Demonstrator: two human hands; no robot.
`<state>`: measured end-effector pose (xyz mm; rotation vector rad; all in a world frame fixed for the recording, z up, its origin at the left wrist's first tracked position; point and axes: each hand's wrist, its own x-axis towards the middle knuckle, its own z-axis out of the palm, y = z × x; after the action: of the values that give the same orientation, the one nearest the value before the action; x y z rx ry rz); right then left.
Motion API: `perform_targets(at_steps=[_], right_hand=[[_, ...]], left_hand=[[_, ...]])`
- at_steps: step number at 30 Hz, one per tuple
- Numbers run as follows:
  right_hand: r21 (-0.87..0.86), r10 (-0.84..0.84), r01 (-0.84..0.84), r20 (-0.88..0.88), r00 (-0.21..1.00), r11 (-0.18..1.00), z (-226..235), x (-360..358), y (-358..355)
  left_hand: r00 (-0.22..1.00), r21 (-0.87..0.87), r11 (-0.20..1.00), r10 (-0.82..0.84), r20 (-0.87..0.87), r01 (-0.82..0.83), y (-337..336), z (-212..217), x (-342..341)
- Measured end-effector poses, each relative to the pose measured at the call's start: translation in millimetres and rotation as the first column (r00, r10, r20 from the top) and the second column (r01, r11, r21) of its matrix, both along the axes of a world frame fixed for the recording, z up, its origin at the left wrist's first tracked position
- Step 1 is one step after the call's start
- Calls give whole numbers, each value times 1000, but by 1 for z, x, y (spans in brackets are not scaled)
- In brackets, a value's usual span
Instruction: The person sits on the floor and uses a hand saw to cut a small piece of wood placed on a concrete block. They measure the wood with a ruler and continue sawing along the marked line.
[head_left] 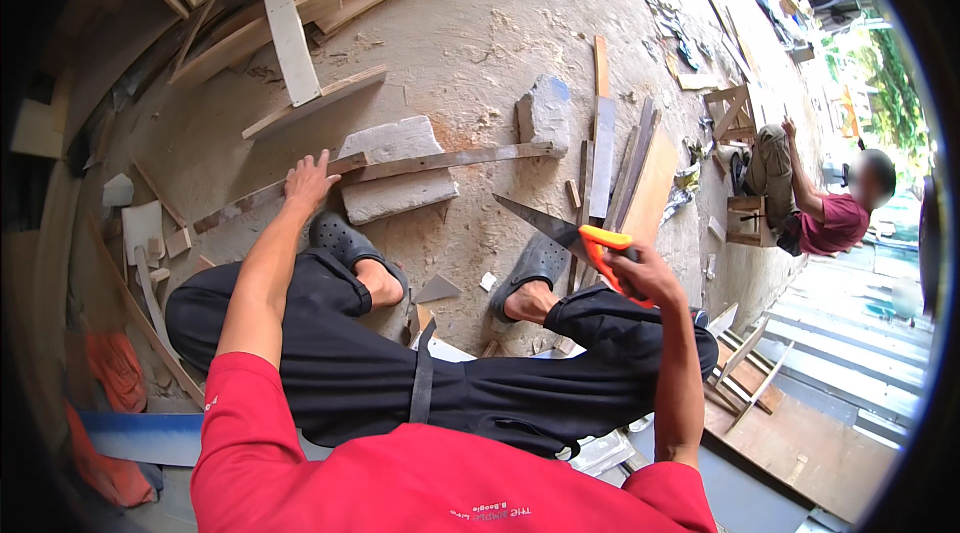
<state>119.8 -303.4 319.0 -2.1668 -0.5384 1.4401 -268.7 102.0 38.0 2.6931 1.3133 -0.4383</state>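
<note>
My right hand (648, 275) is closed around the orange handle of a handsaw (545, 223). The saw's dark blade points up and left, its tip apart from the wood. My left hand (310, 183) lies with fingers spread on a narrow wooden strip (240, 207), near its right end. That end meets or overlaps a second wooden strip (450, 160); I cannot tell if they are joined. This second strip crosses a pale concrete block (400, 195) and reaches a smaller block (545, 118) on the right.
Several boards (600, 158) lie right of the small block. A white plank (285, 28) leans on stacked timber at upper left. Wood offcuts (150, 233) lie at far left. A person in a dark red shirt (838, 223) sits at the right beside a wooden stool (748, 221).
</note>
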Motion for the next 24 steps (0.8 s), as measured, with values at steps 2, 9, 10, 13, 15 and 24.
perform_targets(at_steps=[2,9,10,13,15,24], right_hand=[[5,-90,90,41,995,996,16,17,-17],[175,-374,360,58,926,917,41,49,-44],[203,-408,388,67,910,899,38,50,-46],[256,-486,451,95,869,855,21,53,-49],[280,-511,463,131,849,841,15,49,-41],[233,-394,338,262,881,912,2,42,-3]], left_hand=[[998,-43,998,44,-54,-46,2,3,8],[990,-48,994,88,-111,-94,18,-12,-2],[986,-47,993,98,-135,-105,20,-9,-3],[971,-29,991,125,-204,-133,24,-12,-13],[960,-26,990,126,-249,-137,27,-16,-24],[908,44,958,281,-311,-282,14,-25,-27]])
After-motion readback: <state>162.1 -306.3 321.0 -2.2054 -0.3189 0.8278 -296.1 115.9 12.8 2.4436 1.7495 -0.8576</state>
